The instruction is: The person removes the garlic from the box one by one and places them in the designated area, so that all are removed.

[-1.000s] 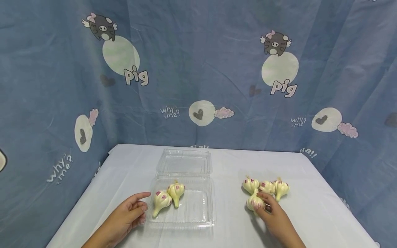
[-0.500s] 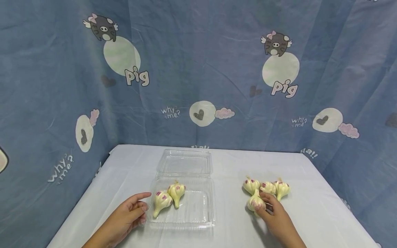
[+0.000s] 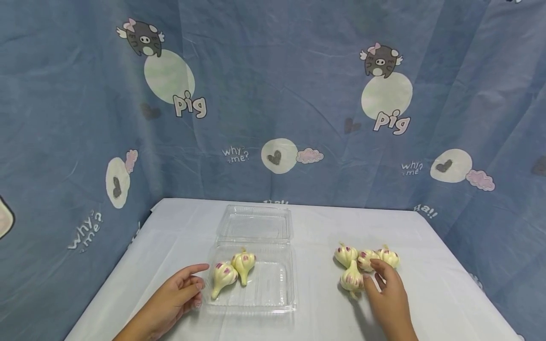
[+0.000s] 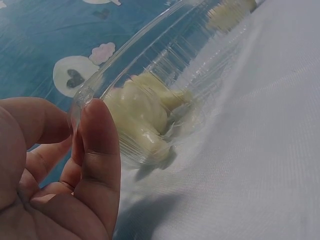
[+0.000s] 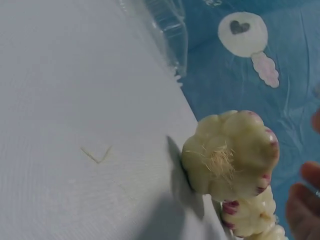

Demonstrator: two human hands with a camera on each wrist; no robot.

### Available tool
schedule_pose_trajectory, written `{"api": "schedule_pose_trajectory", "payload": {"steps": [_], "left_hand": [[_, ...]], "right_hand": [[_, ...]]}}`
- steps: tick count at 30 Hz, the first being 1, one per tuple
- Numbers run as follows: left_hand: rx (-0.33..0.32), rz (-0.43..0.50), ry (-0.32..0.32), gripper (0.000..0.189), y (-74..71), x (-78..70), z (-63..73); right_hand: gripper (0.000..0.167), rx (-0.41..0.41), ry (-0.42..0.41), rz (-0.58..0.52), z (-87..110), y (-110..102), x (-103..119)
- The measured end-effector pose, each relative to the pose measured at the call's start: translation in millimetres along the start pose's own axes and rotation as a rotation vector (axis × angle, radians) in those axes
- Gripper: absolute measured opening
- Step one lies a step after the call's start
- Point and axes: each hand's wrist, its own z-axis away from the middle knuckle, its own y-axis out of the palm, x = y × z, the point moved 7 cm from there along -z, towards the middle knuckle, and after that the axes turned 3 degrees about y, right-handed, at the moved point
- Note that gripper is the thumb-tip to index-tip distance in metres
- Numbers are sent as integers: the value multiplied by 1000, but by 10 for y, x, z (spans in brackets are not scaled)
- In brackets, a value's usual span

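While the left hand (image 3: 175,293) pinches the clear container (image 3: 270,284) holding two garlic bulbs (image 3: 223,274), the right hand (image 3: 388,294), fingers parted, hangs beside four loose bulbs (image 3: 351,280) on the bench (image 3: 315,293); picking one seems the step, probably calling for a thumb-and-finger grip.

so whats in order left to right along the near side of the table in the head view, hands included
left hand → clear plastic container with two garlic bulbs in it → nearest loose garlic bulb → right hand
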Motion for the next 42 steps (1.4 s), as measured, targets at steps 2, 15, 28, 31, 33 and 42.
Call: {"api": "schedule_pose_trajectory", "payload": {"steps": [2,15,28,31,33,42], "left_hand": [[2,2,-1,67,-4,0,2],[-7,5,-17,68,-17,7,14],[-1,15,-15,68,-5,12,-9],[-9,15,-19,68,-1,14,-10],[-8,17,-16,68,-2,17,-12],[16,15,3,67,-16,5,2]], "right_hand": [[39,-70,-43,-1,40,-13,72],[30,102,-149,-220,157,290,367],[39,322,-330,-239,169,699,677],[37,355,-368,-253,195,787,760],[37,377,-373,-274,210,845,815],[35,501,-392,-266,289,1077,1058]]}}
